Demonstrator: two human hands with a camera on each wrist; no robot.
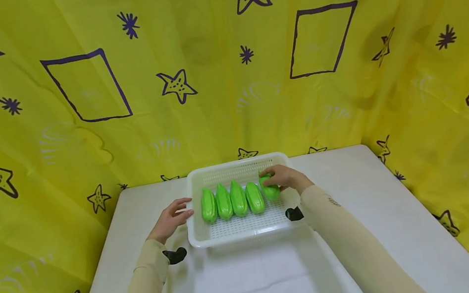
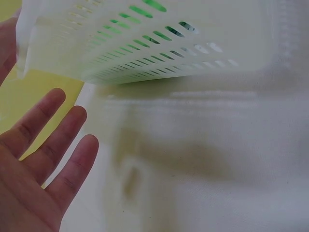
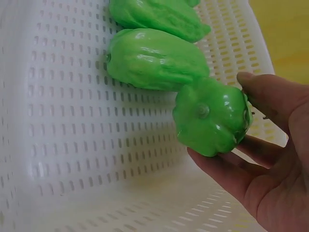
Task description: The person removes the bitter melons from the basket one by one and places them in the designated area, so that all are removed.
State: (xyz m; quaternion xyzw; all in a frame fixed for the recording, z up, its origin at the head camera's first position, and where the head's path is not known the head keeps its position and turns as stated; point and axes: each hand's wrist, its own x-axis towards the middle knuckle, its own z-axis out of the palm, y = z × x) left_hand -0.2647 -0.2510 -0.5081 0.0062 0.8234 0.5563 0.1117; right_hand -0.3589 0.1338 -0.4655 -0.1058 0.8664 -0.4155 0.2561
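Observation:
My right hand [image 1: 282, 176] holds a glossy green, ridged gourd-like vegetable [image 1: 272, 192] over the right part of a white slotted basket [image 1: 247, 235]. In the right wrist view the held vegetable [image 3: 212, 116] shows its round end toward the camera, with the thumb on one side and fingers on the other. Several similar green vegetables [image 1: 238, 199] lie side by side in the basket, points toward the far wall. My left hand [image 1: 172, 219] is at the basket's left rim, fingers extended; whether the tips touch it I cannot tell. In the left wrist view its fingers [image 2: 72, 166] are apart, below the basket wall [image 2: 231, 38].
The basket stands toward the back of a white-covered table [image 1: 254, 284]. Yellow curtains [image 1: 212, 119] printed with stars and squares hang behind the table and along both sides. A dark strap piece [image 1: 175, 256] sticks out at the left wrist, another [image 1: 294, 213] at the right.

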